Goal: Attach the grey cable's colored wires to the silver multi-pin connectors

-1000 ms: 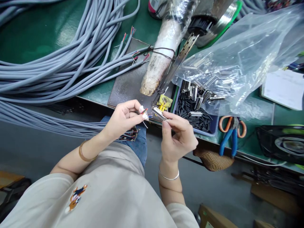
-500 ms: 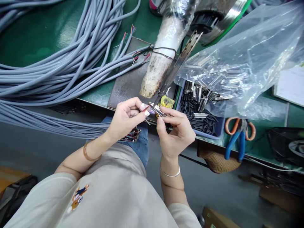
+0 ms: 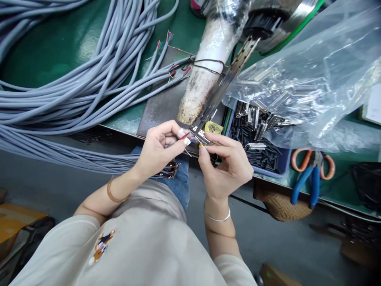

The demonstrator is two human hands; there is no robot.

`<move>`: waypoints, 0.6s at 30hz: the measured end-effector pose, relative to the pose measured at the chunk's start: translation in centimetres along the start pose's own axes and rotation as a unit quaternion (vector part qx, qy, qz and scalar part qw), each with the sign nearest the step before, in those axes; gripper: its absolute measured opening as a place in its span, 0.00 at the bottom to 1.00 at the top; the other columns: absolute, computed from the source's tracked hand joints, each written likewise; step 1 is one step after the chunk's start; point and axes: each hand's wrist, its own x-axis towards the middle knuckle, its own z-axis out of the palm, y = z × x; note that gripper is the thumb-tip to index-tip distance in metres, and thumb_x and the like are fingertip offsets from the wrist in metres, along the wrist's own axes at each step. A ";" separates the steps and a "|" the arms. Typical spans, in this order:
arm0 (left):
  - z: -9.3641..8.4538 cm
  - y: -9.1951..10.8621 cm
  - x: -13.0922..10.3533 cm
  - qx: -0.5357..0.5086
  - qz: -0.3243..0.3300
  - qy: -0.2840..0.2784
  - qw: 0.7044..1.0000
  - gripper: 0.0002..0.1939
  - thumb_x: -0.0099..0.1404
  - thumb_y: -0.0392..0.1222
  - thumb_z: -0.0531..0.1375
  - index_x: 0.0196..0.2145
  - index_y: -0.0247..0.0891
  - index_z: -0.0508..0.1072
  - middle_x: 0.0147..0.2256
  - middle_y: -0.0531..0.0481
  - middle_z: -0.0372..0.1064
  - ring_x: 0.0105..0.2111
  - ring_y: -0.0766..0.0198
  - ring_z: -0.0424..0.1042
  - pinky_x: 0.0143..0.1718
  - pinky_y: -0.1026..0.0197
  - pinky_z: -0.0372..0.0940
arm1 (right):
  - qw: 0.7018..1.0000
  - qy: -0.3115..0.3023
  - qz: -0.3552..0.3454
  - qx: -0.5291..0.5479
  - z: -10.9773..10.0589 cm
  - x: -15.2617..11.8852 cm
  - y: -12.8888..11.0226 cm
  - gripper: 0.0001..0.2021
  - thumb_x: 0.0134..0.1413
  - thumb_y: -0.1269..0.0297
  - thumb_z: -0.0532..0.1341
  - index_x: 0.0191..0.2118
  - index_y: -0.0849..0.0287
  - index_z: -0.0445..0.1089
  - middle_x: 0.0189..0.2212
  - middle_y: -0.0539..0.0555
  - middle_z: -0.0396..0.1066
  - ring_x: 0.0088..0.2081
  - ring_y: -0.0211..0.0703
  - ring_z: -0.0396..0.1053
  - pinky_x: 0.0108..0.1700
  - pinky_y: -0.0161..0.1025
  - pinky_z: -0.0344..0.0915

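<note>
My left hand [image 3: 165,145] is closed in a pinch on the stripped end of a grey cable, its thin coloured wires [image 3: 187,136] fanning out between fingertips wrapped in white tape. My right hand [image 3: 228,161] pinches a small metal multi-pin connector [image 3: 203,137] between thumb and forefinger, right beside those wires. Just above the connector is the lower end of a soldering iron [image 3: 218,89], fixed pointing down. Whether iron, wires and connector touch is too small to tell. A yellow sponge-like piece [image 3: 213,128] lies behind my right fingertips.
Grey cables [image 3: 89,91] cover the left of the green bench. A plastic-wrapped arm [image 3: 199,87] stands beside the iron. To the right are a blue tray [image 3: 284,163] of black sleeves and connectors, a clear bag [image 3: 321,79] and pliers [image 3: 312,174]. Finished-looking connector ends [image 3: 171,170] lie on my lap.
The whole view has shifted slightly, so the bench things appear a little further right. Both hands keep their pinches, with the wires and connector still close together under the iron.
</note>
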 end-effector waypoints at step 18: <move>-0.3 0.2 -0.3 0.006 -0.028 -0.012 1.000 0.17 0.53 0.43 0.74 0.28 0.36 0.70 0.26 0.54 0.71 0.18 0.78 0.58 0.17 0.71 0.54 | 0.997 -0.018 0.063 0.032 -0.2 -0.7 -0.1 0.06 0.60 0.71 0.66 0.35 0.54 0.71 0.40 0.51 0.81 0.43 0.43 0.81 0.43 0.44 0.80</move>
